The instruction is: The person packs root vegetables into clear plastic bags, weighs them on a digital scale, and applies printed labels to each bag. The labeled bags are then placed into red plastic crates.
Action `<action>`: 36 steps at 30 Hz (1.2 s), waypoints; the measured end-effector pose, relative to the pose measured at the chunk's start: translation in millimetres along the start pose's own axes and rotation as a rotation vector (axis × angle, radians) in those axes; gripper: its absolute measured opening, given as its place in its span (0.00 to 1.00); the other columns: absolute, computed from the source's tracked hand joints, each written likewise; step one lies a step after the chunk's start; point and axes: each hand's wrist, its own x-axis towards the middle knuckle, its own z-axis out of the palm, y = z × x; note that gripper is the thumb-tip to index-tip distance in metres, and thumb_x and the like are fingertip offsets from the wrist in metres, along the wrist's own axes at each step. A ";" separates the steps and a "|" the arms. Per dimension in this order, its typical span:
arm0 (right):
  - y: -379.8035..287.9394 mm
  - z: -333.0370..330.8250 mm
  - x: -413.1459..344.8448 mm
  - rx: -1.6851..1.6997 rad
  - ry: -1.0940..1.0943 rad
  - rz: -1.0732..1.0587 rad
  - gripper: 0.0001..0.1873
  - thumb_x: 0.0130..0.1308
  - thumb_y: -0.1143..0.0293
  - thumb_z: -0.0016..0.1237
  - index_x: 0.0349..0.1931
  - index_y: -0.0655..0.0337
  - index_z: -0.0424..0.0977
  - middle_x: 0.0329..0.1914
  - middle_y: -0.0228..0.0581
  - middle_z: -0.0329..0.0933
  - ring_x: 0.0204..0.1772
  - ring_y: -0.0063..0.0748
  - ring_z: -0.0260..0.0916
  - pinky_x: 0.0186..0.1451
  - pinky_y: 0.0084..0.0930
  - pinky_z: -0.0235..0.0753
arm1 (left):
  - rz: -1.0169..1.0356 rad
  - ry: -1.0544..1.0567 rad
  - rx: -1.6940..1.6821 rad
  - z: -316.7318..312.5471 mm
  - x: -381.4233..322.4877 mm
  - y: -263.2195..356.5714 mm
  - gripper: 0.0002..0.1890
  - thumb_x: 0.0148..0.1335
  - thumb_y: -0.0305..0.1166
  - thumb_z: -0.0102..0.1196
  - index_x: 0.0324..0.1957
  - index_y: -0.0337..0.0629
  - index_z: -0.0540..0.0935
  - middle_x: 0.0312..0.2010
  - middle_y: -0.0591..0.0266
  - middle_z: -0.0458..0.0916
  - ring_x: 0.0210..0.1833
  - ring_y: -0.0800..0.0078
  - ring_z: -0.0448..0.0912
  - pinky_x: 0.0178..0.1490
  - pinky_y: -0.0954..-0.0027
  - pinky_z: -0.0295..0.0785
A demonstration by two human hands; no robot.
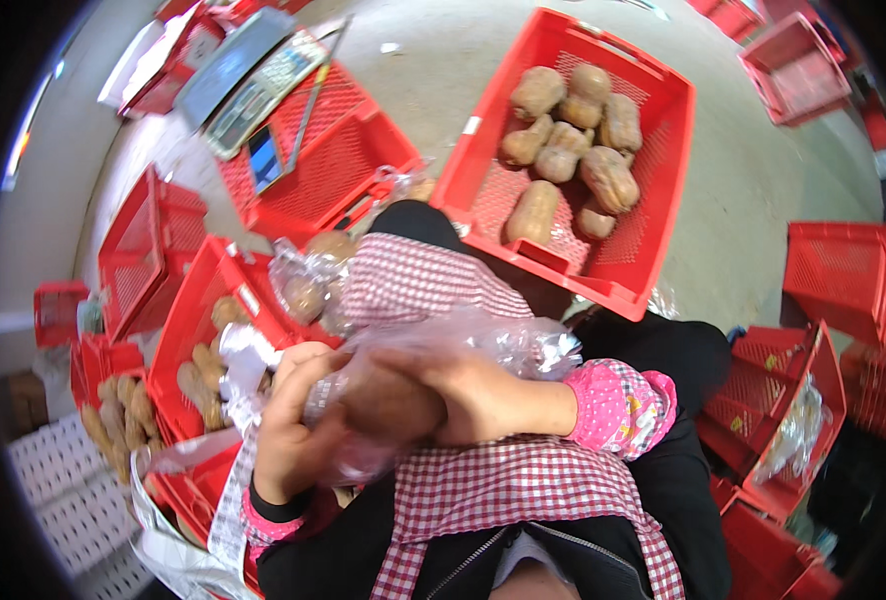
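Over my lap, a butternut squash (394,407) is partly inside a clear plastic bag (480,341); both are somewhat blurred. My left hand (293,420) grips the bag's film at the squash's left side. From the right, my right hand (473,397) holds the squash, its fingers partly covered by the film. The bag's loose end spreads above my right wrist. Beyond my knees, a red plastic crate (473,202) holds several bare butternut squashes (559,152). Bagged squashes (308,296) lie close by on the left.
Left of me, a red crate (180,337) holds more squashes and a strip of white labels (229,487). A weighing scale (263,90) and a phone (264,159) rest on an upturned red crate (345,112). Red crates (765,405) with plastic bags stand on the right.
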 end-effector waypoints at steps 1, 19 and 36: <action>2.1 6.2 2.7 -0.006 -0.042 0.077 0.42 0.39 0.71 0.62 0.60 0.64 0.62 0.53 0.59 0.69 0.57 0.58 0.66 0.58 0.43 0.67 | -0.028 0.111 -0.015 6.3 -10.4 0.0 0.41 0.44 0.18 0.53 0.65 0.31 0.57 0.57 0.48 0.65 0.60 0.58 0.66 0.65 0.65 0.59; -14.3 31.2 8.0 -0.314 -0.713 0.234 0.28 0.55 0.62 0.54 0.57 0.59 0.66 0.51 0.53 0.72 0.52 0.52 0.71 0.54 0.41 0.70 | -0.030 0.326 -0.962 -3.6 -83.2 15.1 0.19 0.62 0.41 0.55 0.38 0.29 0.76 0.28 0.63 0.77 0.31 0.76 0.73 0.36 0.73 0.67; -139.2 -65.3 -0.9 -1.227 -0.576 -0.432 0.12 0.43 0.69 0.50 0.31 0.61 0.72 0.19 0.30 0.59 0.28 0.29 0.65 0.39 0.31 0.67 | 0.042 0.552 -1.032 -3.9 -87.2 9.9 0.18 0.69 0.34 0.41 0.33 0.27 0.78 0.32 0.56 0.78 0.30 0.75 0.73 0.37 0.76 0.66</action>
